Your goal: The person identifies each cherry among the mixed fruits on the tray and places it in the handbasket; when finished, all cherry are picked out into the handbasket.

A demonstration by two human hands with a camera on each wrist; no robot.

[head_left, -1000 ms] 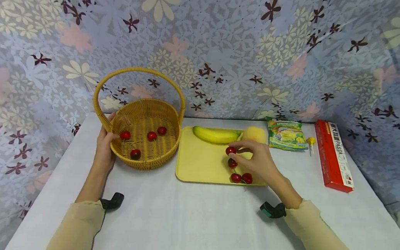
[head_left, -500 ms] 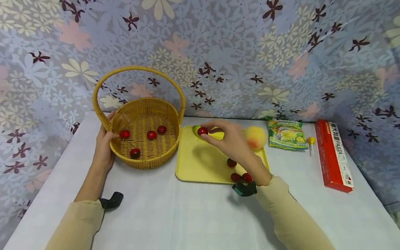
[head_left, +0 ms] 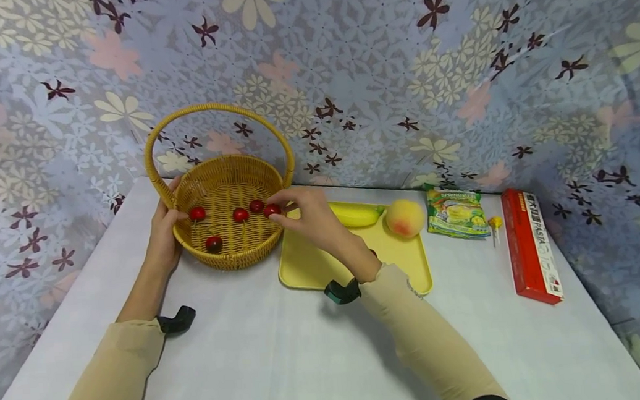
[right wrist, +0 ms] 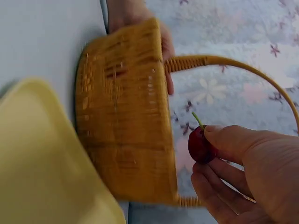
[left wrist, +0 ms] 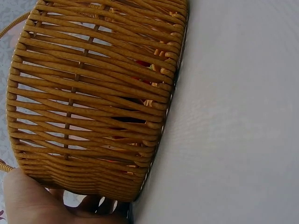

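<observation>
In the head view a wicker basket (head_left: pixel 229 259) with a tall hoop handle stands on the left, and several dark red cherries (head_left: pixel 213 244) lie on its floor. My left hand (head_left: pixel 162 233) holds the basket's left side, thumb at the rim and fingers along the outer wall. My right hand (head_left: pixel 315 216) pinches one cherry (right wrist: pixel 202 145) between thumb and fingertips at the basket's right rim; its green stem points up in the right wrist view. Beneath the right forearm lies a yellow tray (head_left: pixel 303 278) with a banana (head_left: pixel 357 215) and a peach (head_left: pixel 405 217).
To the right of the tray are a green and yellow packet (head_left: pixel 457 214), a yellow lollipop (head_left: pixel 495 222) and a red pasta box (head_left: pixel 532 246). A flower-patterned cloth (head_left: pixel 345 86) hangs behind the white table (head_left: pixel 241 354). My right arm hides most of the tray's cherries.
My right hand has carried the cherry leftward from the tray, over the banana, to the basket's right rim. My left hand stays on the basket.
</observation>
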